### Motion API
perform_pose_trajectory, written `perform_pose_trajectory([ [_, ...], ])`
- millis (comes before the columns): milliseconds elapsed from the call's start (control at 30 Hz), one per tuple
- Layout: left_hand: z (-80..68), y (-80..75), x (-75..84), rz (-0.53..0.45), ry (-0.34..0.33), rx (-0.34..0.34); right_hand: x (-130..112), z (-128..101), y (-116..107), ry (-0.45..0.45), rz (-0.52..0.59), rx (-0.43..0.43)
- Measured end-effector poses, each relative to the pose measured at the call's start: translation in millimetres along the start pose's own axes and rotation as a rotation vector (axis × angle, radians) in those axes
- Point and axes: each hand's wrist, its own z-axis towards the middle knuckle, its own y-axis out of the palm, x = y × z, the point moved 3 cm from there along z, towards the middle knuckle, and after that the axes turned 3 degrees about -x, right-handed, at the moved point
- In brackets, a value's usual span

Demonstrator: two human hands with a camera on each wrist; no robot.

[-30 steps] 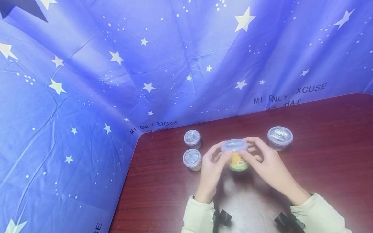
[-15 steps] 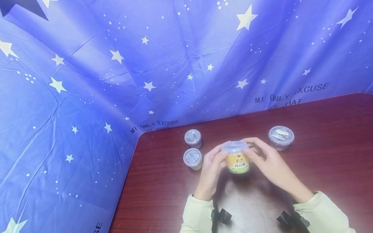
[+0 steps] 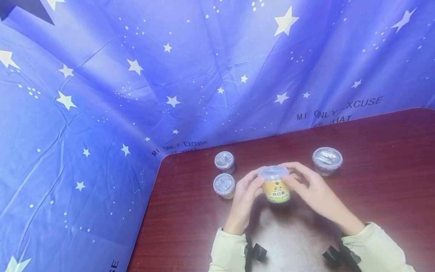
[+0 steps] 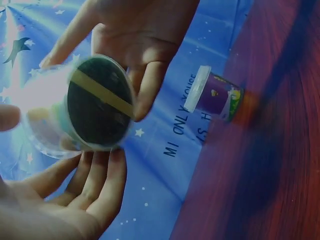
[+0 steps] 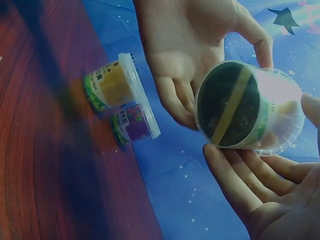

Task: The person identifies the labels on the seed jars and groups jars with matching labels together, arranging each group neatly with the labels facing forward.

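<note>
You've got the small clear plastic tub with the yellow label (image 3: 276, 184) held just above the dark red wooden table (image 3: 374, 181), left hand (image 3: 242, 200) at 9 o'clock, right hand (image 3: 314, 192) at 3, fingers curled round it. Looks light and slick, so I'd grip under the lid rim.

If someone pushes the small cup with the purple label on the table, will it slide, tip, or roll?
The purple-label cup looks like thin clear plastic, so it is probably light and would slide easily on the smooth wooden table. It stands upright, wider at its lid than at its base, so a high push might tip it. Once on its side, the tapered round body would likely roll in a curve.
</note>
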Motion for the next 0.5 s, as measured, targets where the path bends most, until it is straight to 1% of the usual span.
perform_pose_trajectory([
  [133, -2.1, -5.4, -1.8, 0.048, -0.006, 0.116, 4, 2, 2, 0.013, -0.038, -0.027],
  [200, -2.8, -7.7, -3.6, 0.058, -0.007, 0.148, 7, 4, 4, 0.017, -0.028, -0.054],
  [267, -3.2, -9.5, -4.8, 0.063, -0.007, 0.164, 9, 6, 6, 0.017, -0.026, -0.069],
  [500, -1.6, -16.4, -8.9, 0.094, -0.006, 0.179, 14, 12, 12, 0.03, -0.024, -0.102],
])
